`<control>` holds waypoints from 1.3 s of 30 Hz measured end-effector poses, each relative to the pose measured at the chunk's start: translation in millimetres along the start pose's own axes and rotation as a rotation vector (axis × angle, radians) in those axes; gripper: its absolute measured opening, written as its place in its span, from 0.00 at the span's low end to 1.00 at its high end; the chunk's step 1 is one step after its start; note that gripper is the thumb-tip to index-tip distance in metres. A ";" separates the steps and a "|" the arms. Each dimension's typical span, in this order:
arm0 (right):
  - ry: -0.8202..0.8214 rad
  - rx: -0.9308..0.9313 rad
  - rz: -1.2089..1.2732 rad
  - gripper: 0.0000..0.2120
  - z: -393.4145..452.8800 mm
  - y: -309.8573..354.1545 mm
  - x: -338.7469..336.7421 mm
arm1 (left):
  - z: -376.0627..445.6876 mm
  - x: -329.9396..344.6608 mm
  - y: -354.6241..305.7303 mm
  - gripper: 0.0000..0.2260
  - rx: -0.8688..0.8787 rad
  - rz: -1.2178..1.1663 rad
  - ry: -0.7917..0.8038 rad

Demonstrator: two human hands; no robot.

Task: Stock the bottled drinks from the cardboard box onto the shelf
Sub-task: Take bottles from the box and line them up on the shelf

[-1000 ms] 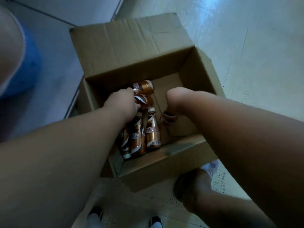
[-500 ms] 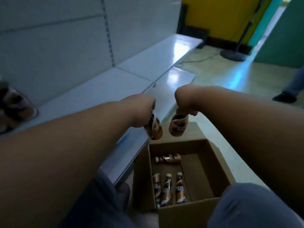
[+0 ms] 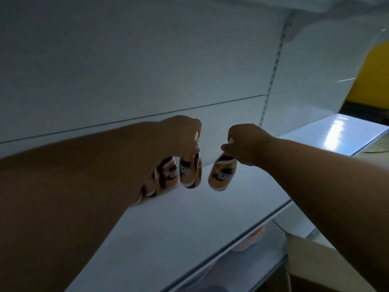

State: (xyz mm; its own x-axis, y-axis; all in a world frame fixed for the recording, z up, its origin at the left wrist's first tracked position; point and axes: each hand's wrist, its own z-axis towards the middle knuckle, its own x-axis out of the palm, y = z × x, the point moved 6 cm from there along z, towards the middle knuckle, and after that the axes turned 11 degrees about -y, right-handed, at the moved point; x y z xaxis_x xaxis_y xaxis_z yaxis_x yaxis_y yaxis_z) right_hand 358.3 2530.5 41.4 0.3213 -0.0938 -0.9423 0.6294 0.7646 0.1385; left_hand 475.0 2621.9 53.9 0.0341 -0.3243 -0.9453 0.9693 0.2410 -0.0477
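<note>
Both of my hands are stretched out over a white shelf board (image 3: 189, 224). My left hand (image 3: 179, 135) grips a small brown coffee bottle (image 3: 190, 172) by its neck, hanging just above the board. My right hand (image 3: 246, 144) holds a second brown bottle (image 3: 222, 174) by the cap, tilted, a hand's width to the right. Behind my left forearm stand a few more of the same bottles (image 3: 166, 175) on the shelf, partly hidden. A corner of the cardboard box (image 3: 311, 260) shows at the bottom right.
The white back panel (image 3: 147, 70) rises behind the shelf, with a slotted upright (image 3: 271, 76) to the right. Another shelf board (image 3: 328, 135) continues at right. A lower shelf (image 3: 242, 268) with a pale orange item shows below the front edge. A yellow wall (image 3: 370, 76) lies far right.
My view has swung up from the box on the floor to the shelf. Both hands have lifted a bottle each out of the box and carried them over the shelf board.
</note>
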 end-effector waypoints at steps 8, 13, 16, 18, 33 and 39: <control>-0.112 0.091 0.080 0.12 76.3 15.6 66.5 | 38.1 49.0 41.1 0.09 -0.016 0.006 -0.015; -0.080 0.135 0.125 0.15 95.3 12.8 97.9 | 50.9 68.6 47.3 0.08 -0.046 0.069 -0.013; -0.027 0.159 0.212 0.15 105.6 14.6 106.6 | 53.5 78.0 49.4 0.05 -0.101 0.124 0.019; 0.021 0.164 0.263 0.16 112.2 16.2 109.0 | 54.3 80.1 47.3 0.05 -0.102 0.169 -0.020; -0.169 -0.003 -0.235 0.21 -52.3 -67.1 -16.5 | -18.9 76.3 -116.4 0.18 0.173 0.033 -0.145; 0.006 0.257 -0.377 0.17 -216.3 -169.5 -11.9 | -70.6 133.0 -275.3 0.18 0.316 -0.208 0.060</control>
State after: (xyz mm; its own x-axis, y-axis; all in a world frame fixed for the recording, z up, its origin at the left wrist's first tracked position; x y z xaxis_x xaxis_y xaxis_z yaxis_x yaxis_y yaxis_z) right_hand 94.8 2540.0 -36.7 0.0322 -0.3314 -0.9430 0.8569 0.4948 -0.1447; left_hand 195.5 2577.0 -81.5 -0.1767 -0.2802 -0.9435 0.9815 -0.1217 -0.1476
